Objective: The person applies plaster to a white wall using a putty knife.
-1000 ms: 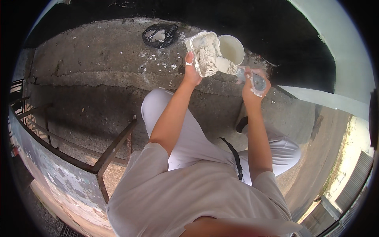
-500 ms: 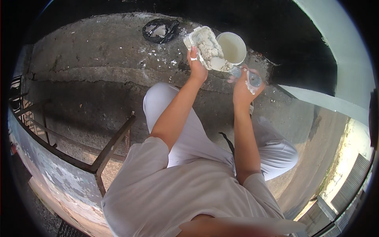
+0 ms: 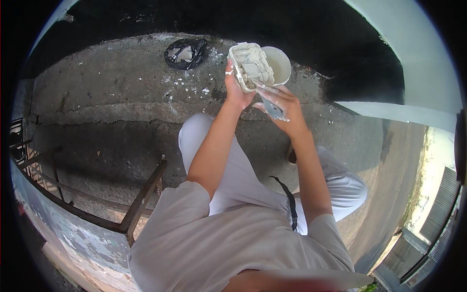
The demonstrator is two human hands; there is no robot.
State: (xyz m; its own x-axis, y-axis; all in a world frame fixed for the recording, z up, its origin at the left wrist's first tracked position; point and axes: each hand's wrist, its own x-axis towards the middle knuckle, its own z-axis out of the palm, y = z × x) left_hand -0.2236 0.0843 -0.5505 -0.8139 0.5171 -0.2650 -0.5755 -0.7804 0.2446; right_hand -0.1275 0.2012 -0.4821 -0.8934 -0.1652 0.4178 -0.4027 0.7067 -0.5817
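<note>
My left hand (image 3: 237,93) is wrapped round the near left side of a white plastic tub (image 3: 236,68), holding it tilted up. Thick off-white paste (image 3: 251,69) coats the inside of the tub in lumps and smears. In my right hand (image 3: 291,109) is a putty knife (image 3: 274,111), its grey handle end toward me and its paste-covered front at the tub's near edge. Part of the knife is hidden by my fingers and paste. White smears mark both hands. Just right of the tub stands a round white bucket (image 3: 290,74) with pale contents.
A crumpled black plastic bag (image 3: 197,47) with white material inside lies on the concrete ledge (image 3: 112,73), left of the tub. White specks dot the ledge. A black wall (image 3: 311,24) rises behind, a pale pillar (image 3: 422,63) stands right, and a metal railing (image 3: 141,199) is at lower left.
The putty knife has come left and nearer to me, from the tub's right corner to its near edge. The tub has turned more upright, and its paste lies differently.
</note>
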